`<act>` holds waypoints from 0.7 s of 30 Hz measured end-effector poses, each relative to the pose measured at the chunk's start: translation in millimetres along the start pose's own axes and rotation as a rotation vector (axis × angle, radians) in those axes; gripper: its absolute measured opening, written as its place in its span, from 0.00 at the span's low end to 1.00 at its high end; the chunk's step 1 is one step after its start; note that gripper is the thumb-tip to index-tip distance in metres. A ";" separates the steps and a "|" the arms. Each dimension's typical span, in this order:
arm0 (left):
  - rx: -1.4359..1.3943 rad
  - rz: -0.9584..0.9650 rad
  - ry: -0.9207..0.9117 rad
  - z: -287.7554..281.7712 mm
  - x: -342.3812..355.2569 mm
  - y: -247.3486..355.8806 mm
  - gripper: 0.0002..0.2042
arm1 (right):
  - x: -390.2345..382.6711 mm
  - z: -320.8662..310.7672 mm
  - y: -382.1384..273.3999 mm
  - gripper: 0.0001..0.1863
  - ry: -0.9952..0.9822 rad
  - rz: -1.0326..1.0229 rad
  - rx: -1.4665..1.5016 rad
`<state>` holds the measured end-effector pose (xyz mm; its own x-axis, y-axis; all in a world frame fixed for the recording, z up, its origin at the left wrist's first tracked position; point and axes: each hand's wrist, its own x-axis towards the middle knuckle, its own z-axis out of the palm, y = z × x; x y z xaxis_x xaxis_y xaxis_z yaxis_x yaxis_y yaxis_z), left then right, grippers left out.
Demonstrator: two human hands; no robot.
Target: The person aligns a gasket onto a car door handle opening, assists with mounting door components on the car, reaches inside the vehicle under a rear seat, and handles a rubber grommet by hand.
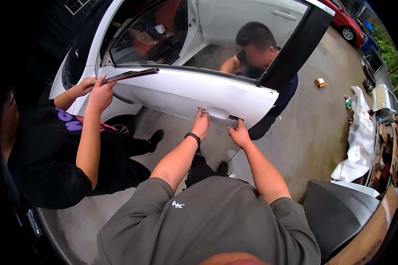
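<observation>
A white car door [163,95] stands swung out, its window frame above. My left hand [201,125] is closed at a small opening left of the recessed door handle [217,112], its fingertips on something I cannot make out. My right hand [239,136] has its index finger at a dark cutout [234,118] right of the recess, thumb apart, apparently holding nothing. A co-worker in black [53,163] stands at my left, both hands on a long dark trim strip [132,74] along the window's lower edge. Another person [256,48] bends behind the door glass.
A small box [320,82] lies on the concrete floor [311,123]. At the right are white wrapping [353,141], a loose door [381,98], flattened cardboard [362,243] and a grey panel [331,212]. A red car [345,20] is parked at the back right.
</observation>
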<state>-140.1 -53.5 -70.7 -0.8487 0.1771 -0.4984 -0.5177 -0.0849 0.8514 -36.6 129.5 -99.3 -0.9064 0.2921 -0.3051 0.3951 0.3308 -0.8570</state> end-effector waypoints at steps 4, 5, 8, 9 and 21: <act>0.029 -0.018 -0.095 -3.6 14.9 -16.0 0.36 | -6.7 -0.9 1.6 0.44 0.042 -0.009 0.116; 0.022 -0.014 -0.081 -5.1 17.5 -21.4 0.35 | -9.7 -2.5 -4.2 0.43 0.022 0.018 0.099; 0.009 -0.017 -0.034 -0.7 9.8 -23.7 0.34 | -15.5 -1.4 1.6 0.43 0.029 -0.001 0.108; 0.006 -0.021 -0.036 -1.9 6.6 -25.9 0.34 | -20.2 -1.0 0.5 0.44 0.033 0.010 0.105; 0.014 -0.006 -0.063 -10.9 11.9 -15.7 0.37 | -16.2 -1.8 -23.4 0.44 0.023 0.046 0.070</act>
<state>-143.2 -60.7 -91.8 -0.8369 0.2385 -0.4926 -0.5208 -0.0701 0.8508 -30.9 118.7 -73.6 -0.8836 0.3265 -0.3356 0.4239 0.2535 -0.8695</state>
